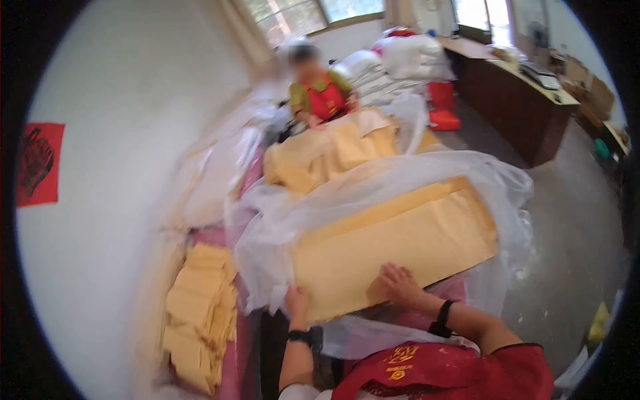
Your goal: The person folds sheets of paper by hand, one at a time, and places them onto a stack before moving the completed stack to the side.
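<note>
My left hand (297,299) grips the near corner of the yellow paper stack (407,240), my right hand (398,283) lies flat on its edge. Clear plastic wrap (373,180) drapes around it. A person in a red apron (325,99) sits opposite.

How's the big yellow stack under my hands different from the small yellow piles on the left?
The big stack is one broad flat slab; the small piles are many narrow bundles. The big stack lies in clear plastic wrap; the small piles lie bare. Your left hand and right hand touch the big stack, not the small piles. Both are yellow paper.
</note>
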`<state>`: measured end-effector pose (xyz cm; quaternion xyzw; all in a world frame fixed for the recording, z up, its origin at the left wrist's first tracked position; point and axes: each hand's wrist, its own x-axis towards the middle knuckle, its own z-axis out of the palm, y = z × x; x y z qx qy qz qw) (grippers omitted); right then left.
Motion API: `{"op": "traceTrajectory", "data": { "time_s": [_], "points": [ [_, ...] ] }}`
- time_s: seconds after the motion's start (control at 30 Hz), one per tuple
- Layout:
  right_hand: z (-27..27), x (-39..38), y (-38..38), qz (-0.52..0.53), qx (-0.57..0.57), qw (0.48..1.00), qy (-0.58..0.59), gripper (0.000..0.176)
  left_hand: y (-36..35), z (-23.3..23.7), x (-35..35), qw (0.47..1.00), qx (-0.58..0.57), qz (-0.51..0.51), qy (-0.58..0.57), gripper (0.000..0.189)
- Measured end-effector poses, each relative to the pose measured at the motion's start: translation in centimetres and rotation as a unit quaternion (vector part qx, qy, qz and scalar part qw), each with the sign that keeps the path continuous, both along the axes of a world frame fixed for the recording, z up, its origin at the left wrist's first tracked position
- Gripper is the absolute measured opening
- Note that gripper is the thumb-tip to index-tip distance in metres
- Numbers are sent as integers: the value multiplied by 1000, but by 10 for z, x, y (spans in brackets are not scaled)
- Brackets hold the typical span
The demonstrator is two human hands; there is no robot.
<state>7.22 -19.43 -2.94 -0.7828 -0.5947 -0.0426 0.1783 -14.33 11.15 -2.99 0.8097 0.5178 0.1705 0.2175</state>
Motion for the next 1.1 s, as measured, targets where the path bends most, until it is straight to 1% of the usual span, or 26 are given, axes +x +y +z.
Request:
{"op": "traceTrajectory", "data": {
  "time_s": [0.07, 0.1, 0.13, 0.17, 0.2, 0.3, 0.33, 0.4, 0.53, 0.6, 0.63, 0.7, 0.77, 0.83, 0.87, 0.93, 1.0, 1.03, 1.1],
  "points": [
    [6, -6, 2, -23, -16, 1000, 10, 54, 3, 3, 2, 999, 24, -30, -13, 24],
    [10, -10, 0, 3, -19, 1000, 17, 54, 11, -5, 4, 1000, 18, -17, -11, 24],
    [16, -10, -2, -3, -3, 1000, 4, 54, 20, -18, 6, 1000, 13, -7, -13, 24],
    [18, -6, 0, -13, 16, 1000, -15, 53, 26, -20, 7, 999, -42, 0, -27, 24],
    [18, -4, 4, 0, 17, 1000, -19, 53, 30, -17, 11, 994, -96, 1, -47, 24],
    [10, -5, 2, -3, 35, 999, -35, 51, 26, -13, 21, 990, -118, 36, -67, 24],
    [11, -6, 1, -6, 35, 998, -45, 51, 24, -8, 26, 990, -115, 40, -75, 24],
    [13, -3, 7, -7, 38, 997, -63, 50, 22, 0, 35, 995, -49, 57, -61, 24],
    [14, -6, 3, -10, 27, 998, -56, 50, 35, 1, 50, 995, -49, 40, -82, 24],
    [17, -7, 6, -7, 21, 998, -53, 50, 42, 9, 63, 998, 1, 44, -46, 25],
    [17, -8, 6, -14, 15, 998, -54, 50, 45, 14, 67, 998, 0, 47, -49, 25],
    [12, -7, 5, -21, 12, 998, -60, 50, 52, 25, 77, 999, -24, 46, 0, 25],
    [2, -3, 6, -19, 10, 999, -49, 56, 62, 22, 86, 998, -31, 49, 10, 26],
    [9, -3, 7, -17, 4, 999, -36, 55, 65, 22, 87, 997, -39, 54, 25, 26],
    [12, -5, 7, -18, -3, 1000, -20, 54, 66, 20, 86, 998, -35, 54, 17, 24],
    [18, -8, 6, -18, -8, 999, -25, 52, 69, 13, 83, 998, -36, 54, 13, 23],
    [19, -10, 7, -18, -12, 999, -33, 50, 79, 7, 84, 992, -98, 64, -52, 18],
    [20, -10, 7, -16, -12, 1000, -23, 51, 86, -2, 84, 992, -99, 64, -51, 18],
    [22, -9, 6, -17, -15, 1000, -12, 53, 95, -18, 89, 989, -90, 63, -100, 10]
  ]
}}
